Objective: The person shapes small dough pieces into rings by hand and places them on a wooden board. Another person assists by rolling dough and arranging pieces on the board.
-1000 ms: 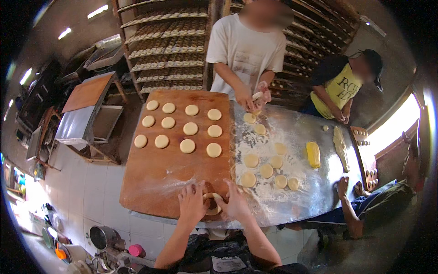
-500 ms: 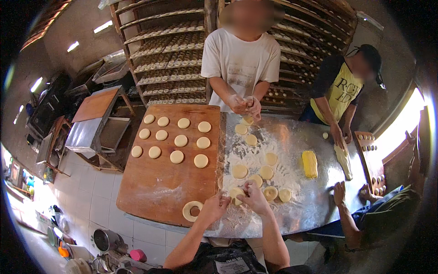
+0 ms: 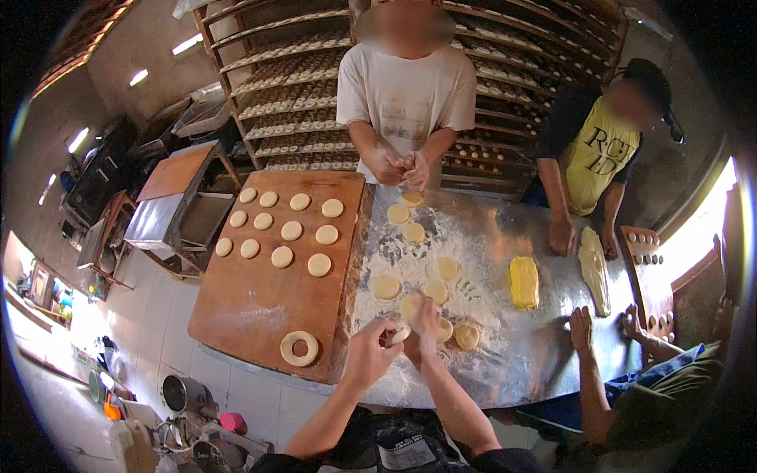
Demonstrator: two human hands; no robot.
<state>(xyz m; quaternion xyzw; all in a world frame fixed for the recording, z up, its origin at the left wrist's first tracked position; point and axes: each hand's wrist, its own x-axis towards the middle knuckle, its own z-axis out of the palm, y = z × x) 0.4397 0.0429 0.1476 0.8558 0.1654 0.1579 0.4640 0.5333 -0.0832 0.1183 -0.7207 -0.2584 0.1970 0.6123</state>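
My left hand [image 3: 376,347] is closed on a pale dough piece [image 3: 398,333] at the border between a wooden board [image 3: 252,299] and the floured steel table [image 3: 418,378]. My right hand [image 3: 424,327] is beside it, fingers smeared by motion over the dough discs [image 3: 465,337]; whether it grips one I cannot tell. A dough ring [image 3: 299,348] lies alone on the board's near part. Several round dough discs [image 3: 292,230] sit in rows on the board's far part, and several more lie in flour on the steel.
A co-worker [image 3: 406,102] opposite pinches dough. Another [image 3: 583,158] stands by a long dough strip [image 3: 594,272]; a third person's hands [image 3: 581,331] are at the right edge. A yellow block [image 3: 524,282], laden racks [image 3: 292,102], a side bench [image 3: 154,213] and pots [image 3: 181,394] surround the work.
My hands left the dough ring on the board, moved right to the floured discs and lifted a piece. The right-hand co-worker's hands reached down toward the dough strip. The camera view shifted.
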